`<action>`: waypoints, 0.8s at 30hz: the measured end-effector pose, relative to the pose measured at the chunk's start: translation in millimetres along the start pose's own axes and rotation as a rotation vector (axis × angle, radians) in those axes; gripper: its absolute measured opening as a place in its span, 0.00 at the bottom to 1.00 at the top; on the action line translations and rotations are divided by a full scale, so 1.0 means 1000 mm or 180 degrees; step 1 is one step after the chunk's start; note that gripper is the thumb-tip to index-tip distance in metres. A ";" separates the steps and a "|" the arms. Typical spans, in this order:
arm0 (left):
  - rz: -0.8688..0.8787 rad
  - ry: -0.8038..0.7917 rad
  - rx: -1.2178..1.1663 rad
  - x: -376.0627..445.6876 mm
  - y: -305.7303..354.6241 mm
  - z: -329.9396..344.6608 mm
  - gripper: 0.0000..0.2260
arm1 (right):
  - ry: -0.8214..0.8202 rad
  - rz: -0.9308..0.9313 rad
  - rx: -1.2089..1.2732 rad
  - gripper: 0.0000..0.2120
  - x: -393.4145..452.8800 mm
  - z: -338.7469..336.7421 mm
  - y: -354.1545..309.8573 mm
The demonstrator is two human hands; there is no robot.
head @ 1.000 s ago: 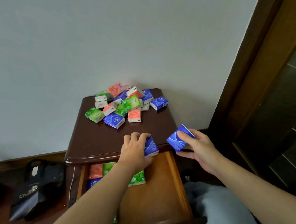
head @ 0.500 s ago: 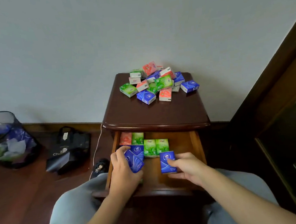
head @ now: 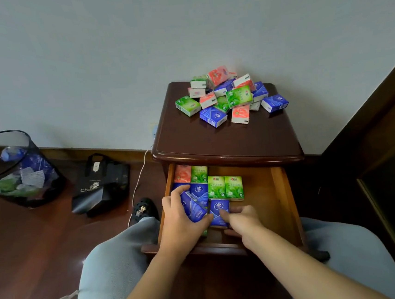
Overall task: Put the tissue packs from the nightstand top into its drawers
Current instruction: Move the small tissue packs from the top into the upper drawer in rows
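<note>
A tilted blue pack (head: 193,207) is clasped in the left hand (head: 178,223) inside the open drawer (head: 279,194); another blue pack (head: 219,211) is pinched by the right hand (head: 243,218). The pile (head: 230,95) is left on the nightstand top (head: 215,140). The packs seem light, soft, film-wrapped — slippery — best gripped across the narrow sides.

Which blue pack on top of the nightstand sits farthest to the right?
The blue pack at the pile's right edge, lying alone on the nightstand; the other blue ones sit further left.
</note>
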State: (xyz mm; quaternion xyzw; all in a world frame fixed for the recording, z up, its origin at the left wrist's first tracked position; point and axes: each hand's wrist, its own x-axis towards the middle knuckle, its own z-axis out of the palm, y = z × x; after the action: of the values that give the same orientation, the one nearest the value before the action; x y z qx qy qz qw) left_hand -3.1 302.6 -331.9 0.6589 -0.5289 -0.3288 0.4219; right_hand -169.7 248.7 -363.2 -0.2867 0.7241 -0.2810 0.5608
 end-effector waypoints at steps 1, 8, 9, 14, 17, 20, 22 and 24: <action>-0.0022 0.0019 -0.0051 0.000 -0.002 -0.001 0.39 | 0.0008 -0.0021 -0.0029 0.17 0.001 0.003 0.001; -0.0041 -0.0058 -0.0227 0.001 0.000 0.000 0.39 | 0.0128 -0.0043 -0.0035 0.14 0.004 0.005 0.001; -0.0033 -0.0065 -0.0230 0.001 0.000 -0.001 0.39 | 0.0155 -0.0066 -0.0097 0.13 0.004 0.005 0.001; 0.0015 -0.0135 -0.0309 0.000 0.000 -0.003 0.40 | 0.0246 -0.0207 -0.0337 0.14 0.002 0.006 -0.002; 0.0018 -0.0130 -0.0345 0.001 -0.001 -0.002 0.38 | 0.0274 -0.0207 -0.0329 0.11 0.002 0.004 -0.001; -0.0072 -0.0091 -0.0280 0.002 -0.002 -0.002 0.32 | 0.0524 -0.0376 -0.0582 0.04 0.000 0.002 -0.001; -0.0116 -0.0097 -0.0163 0.002 -0.001 -0.003 0.27 | 0.0602 -0.0705 -0.0637 0.01 -0.005 -0.001 -0.003; -0.0083 -0.0098 -0.0071 0.001 0.000 -0.002 0.23 | 0.0408 -0.1166 -0.0621 0.07 -0.013 -0.004 -0.007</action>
State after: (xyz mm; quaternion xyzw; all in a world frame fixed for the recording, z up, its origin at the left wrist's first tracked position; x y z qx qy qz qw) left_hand -0.6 302.6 -331.2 0.6559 -0.5231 -0.3501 0.4167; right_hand -170.4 253.9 -348.5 -0.4479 0.7178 -0.3245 0.4228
